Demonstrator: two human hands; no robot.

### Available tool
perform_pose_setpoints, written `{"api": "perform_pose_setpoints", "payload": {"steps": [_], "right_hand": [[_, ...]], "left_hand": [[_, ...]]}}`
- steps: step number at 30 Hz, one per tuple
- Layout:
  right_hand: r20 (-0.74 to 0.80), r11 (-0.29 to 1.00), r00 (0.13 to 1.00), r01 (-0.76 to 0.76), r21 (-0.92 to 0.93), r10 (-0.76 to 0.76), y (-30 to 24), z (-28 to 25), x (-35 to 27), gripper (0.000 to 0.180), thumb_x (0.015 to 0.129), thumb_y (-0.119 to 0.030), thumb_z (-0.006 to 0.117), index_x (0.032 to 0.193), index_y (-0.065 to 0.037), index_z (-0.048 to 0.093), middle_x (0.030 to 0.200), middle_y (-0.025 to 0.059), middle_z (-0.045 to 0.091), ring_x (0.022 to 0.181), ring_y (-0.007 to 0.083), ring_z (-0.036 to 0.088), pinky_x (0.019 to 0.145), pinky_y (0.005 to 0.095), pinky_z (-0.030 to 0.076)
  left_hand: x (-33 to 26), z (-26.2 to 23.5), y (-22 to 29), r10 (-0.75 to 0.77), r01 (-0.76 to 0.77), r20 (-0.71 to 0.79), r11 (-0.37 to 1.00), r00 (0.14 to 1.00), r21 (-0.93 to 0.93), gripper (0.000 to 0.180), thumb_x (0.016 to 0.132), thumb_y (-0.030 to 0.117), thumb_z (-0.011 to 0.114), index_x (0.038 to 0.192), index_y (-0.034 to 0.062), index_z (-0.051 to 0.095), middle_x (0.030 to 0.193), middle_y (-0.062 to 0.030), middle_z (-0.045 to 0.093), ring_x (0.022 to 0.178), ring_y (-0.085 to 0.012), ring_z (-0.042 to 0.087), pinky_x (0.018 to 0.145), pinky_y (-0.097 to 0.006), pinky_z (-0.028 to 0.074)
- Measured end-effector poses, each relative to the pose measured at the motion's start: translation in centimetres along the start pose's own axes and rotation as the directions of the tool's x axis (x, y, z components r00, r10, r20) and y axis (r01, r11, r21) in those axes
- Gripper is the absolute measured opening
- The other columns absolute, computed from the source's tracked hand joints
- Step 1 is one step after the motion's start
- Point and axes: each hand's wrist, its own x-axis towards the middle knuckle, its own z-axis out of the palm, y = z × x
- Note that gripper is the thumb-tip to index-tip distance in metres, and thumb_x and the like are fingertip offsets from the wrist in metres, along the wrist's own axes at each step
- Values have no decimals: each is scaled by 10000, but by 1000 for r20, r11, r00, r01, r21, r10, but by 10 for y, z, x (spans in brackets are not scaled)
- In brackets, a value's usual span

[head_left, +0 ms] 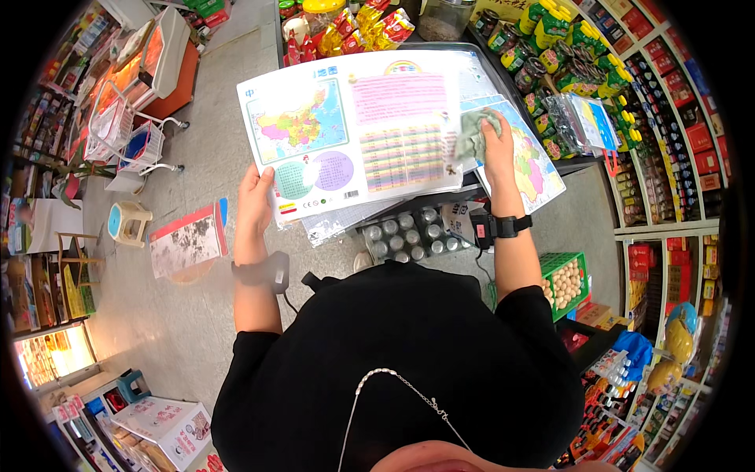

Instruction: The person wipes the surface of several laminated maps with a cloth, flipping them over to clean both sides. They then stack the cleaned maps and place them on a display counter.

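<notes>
A large glossy sheet [354, 141] printed with a coloured map, round panels and a table of text is held up in front of me. My left hand [255, 197] grips its lower left edge, thumb on the printed face. In my right hand [499, 141] is a crumpled grey-green cloth [472, 134], bunched under the fingers at the sheet's right edge. Partly covered by the sheet, another map sheet [536, 169] lies on the dark counter, along with further sheets.
Red and gold snack packets [377, 31] and several green-and-yellow jars [543, 63] stand behind the sheets. Below the counter edge is a pack of cans or bottles [405, 236]. A green crate of eggs [566, 285] sits at right, a small stool [130, 223] at left.
</notes>
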Motion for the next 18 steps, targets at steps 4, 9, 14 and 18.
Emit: {"api": "perform_pose_setpoints", "payload": {"steps": [4, 9, 14, 18], "right_hand": [[34, 942, 980, 198, -270, -196, 38, 27, -14, 422, 876, -42, 484, 1297, -49, 468, 1142, 97, 568, 1069, 174, 534, 883, 276, 453], [739, 684, 657, 609, -402, -150, 61, 123, -84, 497, 821, -93, 513, 1315, -133, 475, 1413, 150, 389, 1304, 317, 372, 1072, 506, 254], [869, 411, 496, 791, -454, 7, 49, 148, -109, 507, 839, -196, 551, 1338, -216, 464, 1464, 109, 337, 1363, 336, 268, 1049, 663, 142], [420, 290, 900, 373, -881, 116, 67, 103, -48, 522, 837, -146, 517, 1350, -207, 445, 1482, 129, 282, 1363, 375, 239, 977, 719, 219]], "left_hand": [[-1, -15, -21, -149, 147, -23, 988, 989, -55, 308, 961, 153, 487, 1193, -48, 468, 1131, -138, 595, 1004, -197, 604, 829, -335, 517], [-2, -16, -34, -192, 199, -107, 978, 976, 62, 304, 950, 190, 515, 1136, -49, 492, 1064, -135, 608, 902, -180, 613, 754, -326, 510], [-1, -26, -29, -222, 249, -114, 887, 968, 388, 333, 938, 265, 532, 1112, -19, 531, 937, -85, 624, 747, -128, 583, 604, -279, 464], [-7, -24, -26, -198, 230, -121, 884, 973, 407, 346, 930, 284, 526, 1100, -17, 544, 887, -79, 630, 698, -127, 578, 566, -276, 451]]}}
